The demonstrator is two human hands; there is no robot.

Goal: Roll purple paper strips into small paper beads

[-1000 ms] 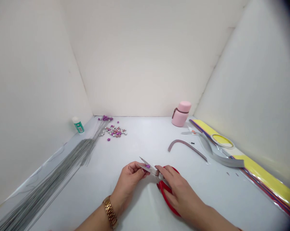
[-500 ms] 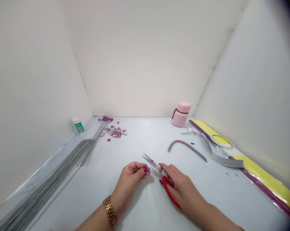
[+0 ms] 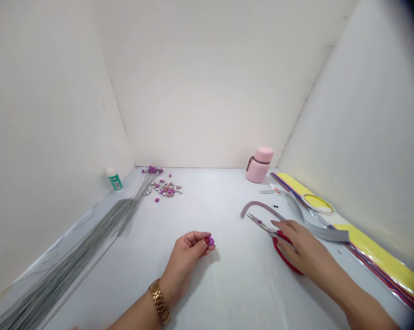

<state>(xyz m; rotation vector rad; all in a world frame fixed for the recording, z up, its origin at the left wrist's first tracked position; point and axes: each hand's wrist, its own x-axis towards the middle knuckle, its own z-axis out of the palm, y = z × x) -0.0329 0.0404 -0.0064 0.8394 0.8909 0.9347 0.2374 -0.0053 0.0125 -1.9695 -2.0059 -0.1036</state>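
Showing grey floral wires (image 3: 72, 266) at 8 o'clock, green-label bottle (image 3: 115, 181) at 10, purple flowers (image 3: 152, 170) bunched at the wire tips at 11, loose flower pile (image 3: 166, 189) just beside, so some flowers look placed, many remain loose. Left hand (image 3: 186, 259) low at 6, gold watch (image 3: 159, 302) on wrist, fingers curled shut, pinching small purple flower (image 3: 211, 240). Right hand (image 3: 306, 245) at 4, fingers closed over red-handled scissors (image 3: 283, 253), blades pointing toward 10, tips near mauve paper strip (image 3: 262, 205). Pink flask (image 3: 259, 164) at 1, yellow paper pack (image 3: 382, 259) at 3.
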